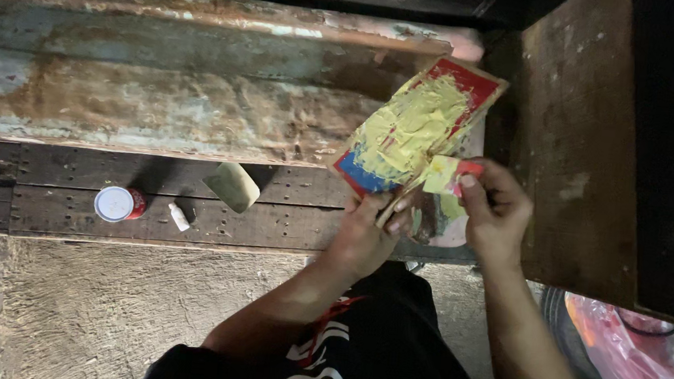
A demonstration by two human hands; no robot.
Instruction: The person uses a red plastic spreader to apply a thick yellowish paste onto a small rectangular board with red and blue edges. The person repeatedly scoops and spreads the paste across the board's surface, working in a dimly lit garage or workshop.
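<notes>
My left hand [367,231] grips the lower edge of a flat cardboard piece [417,127] with red and blue print, smeared with pale yellow putty. My right hand [496,207] pinches a small red scraper card [450,175] coated with the same yellow putty, its edge resting on the cardboard's lower right side. Both hands are held above a dark wooden plank [68,198], in front of a rusty, peeling metal panel [158,93].
On the plank stand a small red can with a white lid [117,204], a tiny white bottle [179,217] and a yellowish sponge block [232,186]. A brown wooden wall [577,137] rises at right. A red plastic bag [631,353] lies at the lower right. Rough concrete floor [99,307] lies below.
</notes>
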